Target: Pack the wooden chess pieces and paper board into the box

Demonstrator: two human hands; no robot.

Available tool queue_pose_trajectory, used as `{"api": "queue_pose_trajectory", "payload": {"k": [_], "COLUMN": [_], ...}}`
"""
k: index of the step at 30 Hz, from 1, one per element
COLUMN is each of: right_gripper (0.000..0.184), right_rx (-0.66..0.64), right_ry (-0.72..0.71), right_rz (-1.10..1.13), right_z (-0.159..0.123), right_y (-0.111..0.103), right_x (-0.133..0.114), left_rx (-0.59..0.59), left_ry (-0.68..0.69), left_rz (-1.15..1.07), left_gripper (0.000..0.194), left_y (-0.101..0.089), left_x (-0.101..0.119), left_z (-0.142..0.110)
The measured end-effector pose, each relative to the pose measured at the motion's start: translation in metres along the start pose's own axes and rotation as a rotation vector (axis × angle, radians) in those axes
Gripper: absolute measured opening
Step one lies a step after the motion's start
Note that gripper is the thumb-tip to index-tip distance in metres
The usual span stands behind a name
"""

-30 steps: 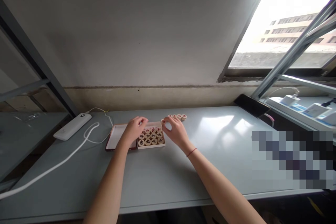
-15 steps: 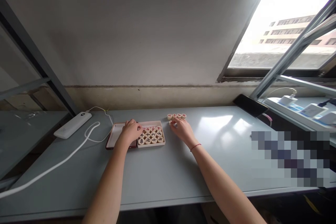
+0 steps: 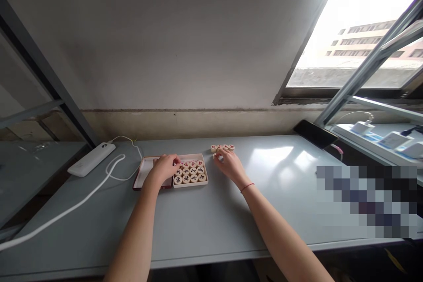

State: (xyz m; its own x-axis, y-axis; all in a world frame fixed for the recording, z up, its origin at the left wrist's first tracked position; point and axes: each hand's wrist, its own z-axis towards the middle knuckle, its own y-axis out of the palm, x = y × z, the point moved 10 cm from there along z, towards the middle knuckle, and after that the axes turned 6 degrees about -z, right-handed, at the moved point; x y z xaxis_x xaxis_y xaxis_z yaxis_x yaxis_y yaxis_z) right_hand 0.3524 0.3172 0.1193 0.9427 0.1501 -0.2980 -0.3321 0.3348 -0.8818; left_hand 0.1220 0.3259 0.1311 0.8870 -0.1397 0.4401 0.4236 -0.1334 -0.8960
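Note:
A small open box (image 3: 207, 182) holds rows of round Chinese chess pieces (image 3: 193, 178), red-marked at the back and black-marked in front. My left hand (image 3: 163, 168) is over the box's left side, fingers bent together by the leftmost pieces; what lies between the fingertips is hidden. Right of the box, my right hand (image 3: 229, 164) pinches a Chinese chess piece (image 3: 214, 156) at the tabletop, partly covered by the fingers. Just behind it stands a row of several red-marked pieces (image 3: 226, 147). The box's hinged lid (image 3: 144, 172) lies open to the left, partly under my left hand.
A white power bank (image 3: 90, 159) with a white cable (image 3: 82, 202) lies on the left of the grey desk (image 3: 198, 224). At the right are a black phone (image 3: 315, 134), a power strip (image 3: 373, 139) with chargers, and a blurred-out patch. Metal frames rise at both sides.
My left hand has shifted slightly right, its fingertips farther over the box's back-left pieces. My right hand stays almost in place at its piece, which shows slightly more.

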Motion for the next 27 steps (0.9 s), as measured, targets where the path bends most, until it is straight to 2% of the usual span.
{"api": "queue_pose_trajectory", "payload": {"k": [2,5,6,8,11,14,18,22,27], "right_gripper": [0.015,0.024,0.029,0.031,0.022,0.019,0.017,0.013,0.015], "right_rx": [0.091,0.204,0.227,0.268,0.321,0.341,0.339,0.169,-0.008], "right_ry": [-0.043,-0.227,-0.304,-0.423,-0.477,-0.445,-0.238,-0.008,0.048], "right_rz": [0.06,0.172,0.2,0.232,0.257,0.275,0.268,0.119,0.013], "right_z": [-0.002,-0.011,-0.016,-0.025,-0.032,-0.029,-0.014,-0.001,0.002], "right_y": [-0.012,-0.03,-0.035,-0.043,-0.05,-0.053,-0.055,-0.037,-0.011], "right_x": [-0.012,-0.051,-0.066,-0.091,-0.106,-0.097,-0.056,-0.014,0.002], "left_rx": [0.09,0.232,0.234,0.164,0.035,0.054,0.156,0.195,0.147], "left_ry": [0.066,0.204,0.231,0.251,0.253,0.239,0.152,0.129,0.157], "left_rz": [-0.065,-0.297,-0.401,-0.61,-0.828,-0.873,-0.761,-0.636,-0.428], "left_gripper": [0.013,0.016,0.018,0.023,0.024,0.023,0.017,0.015,0.019], "left_y": [-0.012,-0.029,-0.029,-0.02,0.0,0.005,0.001,-0.006,-0.001], "left_x": [0.009,0.025,0.029,0.036,0.046,0.046,0.033,0.029,0.03], "left_z": [-0.001,-0.005,-0.005,-0.004,-0.003,-0.001,0.0,-0.001,0.0]}}
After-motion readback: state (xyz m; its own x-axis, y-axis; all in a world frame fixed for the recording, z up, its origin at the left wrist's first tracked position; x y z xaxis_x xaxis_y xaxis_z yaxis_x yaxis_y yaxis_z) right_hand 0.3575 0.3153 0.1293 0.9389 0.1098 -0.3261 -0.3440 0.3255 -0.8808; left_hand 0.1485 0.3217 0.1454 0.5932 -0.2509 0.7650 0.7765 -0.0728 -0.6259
